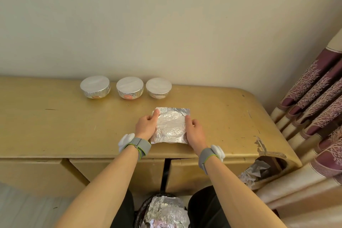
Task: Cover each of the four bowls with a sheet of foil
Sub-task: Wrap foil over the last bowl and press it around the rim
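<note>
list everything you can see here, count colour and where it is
foil-covered bowls: 3, silver tops, pale sides with orange marks, in a row at the back of the desk
foil sheet: 1, silver, creased, near the desk's front edge, draped over a round bowl-like shape
desk: 1, yellow-tan, scuffed, front right corner broken
crumpled foil: 1 wad, silver, low between the person's knees
foil scraps: 1 heap, silver and white, below the broken corner
curtain: 1, purple and cream, at right
wall: cream, behind the desk
wristbands: 2, grey with white pods, one per wrist
left hand: grips the sheet's left side, thumb on top
right hand: grips the sheet's right side
</note>
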Tool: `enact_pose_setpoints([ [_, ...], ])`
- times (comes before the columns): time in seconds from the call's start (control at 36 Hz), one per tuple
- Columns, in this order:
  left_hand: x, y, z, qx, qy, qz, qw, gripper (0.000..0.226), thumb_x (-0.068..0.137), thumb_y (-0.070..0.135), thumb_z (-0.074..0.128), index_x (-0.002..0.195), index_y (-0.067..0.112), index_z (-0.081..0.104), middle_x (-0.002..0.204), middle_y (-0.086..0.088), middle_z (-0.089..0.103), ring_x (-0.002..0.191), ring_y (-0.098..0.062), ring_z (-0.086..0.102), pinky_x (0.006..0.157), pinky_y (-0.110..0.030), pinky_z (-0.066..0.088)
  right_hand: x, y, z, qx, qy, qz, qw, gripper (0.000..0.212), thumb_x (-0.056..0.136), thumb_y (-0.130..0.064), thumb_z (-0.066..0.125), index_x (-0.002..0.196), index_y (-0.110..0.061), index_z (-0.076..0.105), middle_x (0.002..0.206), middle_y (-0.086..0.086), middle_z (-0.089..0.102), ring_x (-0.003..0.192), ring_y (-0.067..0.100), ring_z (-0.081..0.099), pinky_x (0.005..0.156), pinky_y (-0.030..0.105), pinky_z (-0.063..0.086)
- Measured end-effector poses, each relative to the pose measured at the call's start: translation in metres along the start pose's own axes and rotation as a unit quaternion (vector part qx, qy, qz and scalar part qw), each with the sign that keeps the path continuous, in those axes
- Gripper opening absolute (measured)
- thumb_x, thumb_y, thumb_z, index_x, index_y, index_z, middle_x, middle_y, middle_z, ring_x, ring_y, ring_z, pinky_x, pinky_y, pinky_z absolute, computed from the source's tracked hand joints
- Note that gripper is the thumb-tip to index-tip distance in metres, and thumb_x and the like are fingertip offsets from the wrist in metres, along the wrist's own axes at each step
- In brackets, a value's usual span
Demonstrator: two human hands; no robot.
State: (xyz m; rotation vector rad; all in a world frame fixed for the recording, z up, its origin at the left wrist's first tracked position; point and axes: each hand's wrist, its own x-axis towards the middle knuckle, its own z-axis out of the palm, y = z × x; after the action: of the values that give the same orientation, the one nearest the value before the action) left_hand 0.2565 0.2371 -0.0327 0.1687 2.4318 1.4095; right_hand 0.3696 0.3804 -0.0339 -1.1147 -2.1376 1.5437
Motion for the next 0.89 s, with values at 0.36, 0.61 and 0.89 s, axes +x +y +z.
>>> enact_pose_setpoints([
  [0.36, 0.012, 0.006, -0.015, -0.034, -0.061, -0.051, 0.996, 0.049, 0.087, 0.065, 0.058, 0.083, 0.016, 0.061, 0.059, -0.001, 0.054, 0.048, -0.019, 0.046, 0.044, -0.022, 0.033, 0.012, -0.008, -0.007, 0.047, -0.063, 0.087, 0.993, 0.045, 0.092, -0.06, 0.05, 0.08, -0.017, 0.045, 0.059, 0.001, 0.049, 0.049, 0.02, 0.042, 0.051, 0.027, 0.035],
  [0.61, -0.017, 0.015, -0.017, 0.129, 0.115, 0.154, 0.973, 0.044, 0.092, 0.051, 0.056, 0.124, 0.02, 0.053, 0.12, 0.0, 0.056, 0.111, -0.02, 0.053, 0.087, -0.033, 0.043, 0.011, -0.009, -0.016, 0.018, -0.016, 0.049, 0.998, 0.047, 0.091, -0.063, 0.04, 0.103, -0.02, 0.052, 0.093, 0.003, 0.064, 0.086, 0.028, 0.063, 0.08, 0.043, 0.054],
  [0.89, -0.033, 0.012, 0.005, 0.326, 0.035, 0.38, 0.865, 0.059, 0.098, 0.043, 0.028, 0.144, 0.013, 0.049, 0.151, -0.004, 0.045, 0.14, -0.023, 0.039, 0.114, -0.039, 0.031, -0.01, -0.009, 0.001, -0.267, 0.143, -0.431, 0.85, 0.036, 0.092, -0.019, 0.041, 0.119, -0.015, 0.065, 0.122, 0.002, 0.066, 0.108, 0.027, 0.058, 0.084, 0.039, 0.047],
])
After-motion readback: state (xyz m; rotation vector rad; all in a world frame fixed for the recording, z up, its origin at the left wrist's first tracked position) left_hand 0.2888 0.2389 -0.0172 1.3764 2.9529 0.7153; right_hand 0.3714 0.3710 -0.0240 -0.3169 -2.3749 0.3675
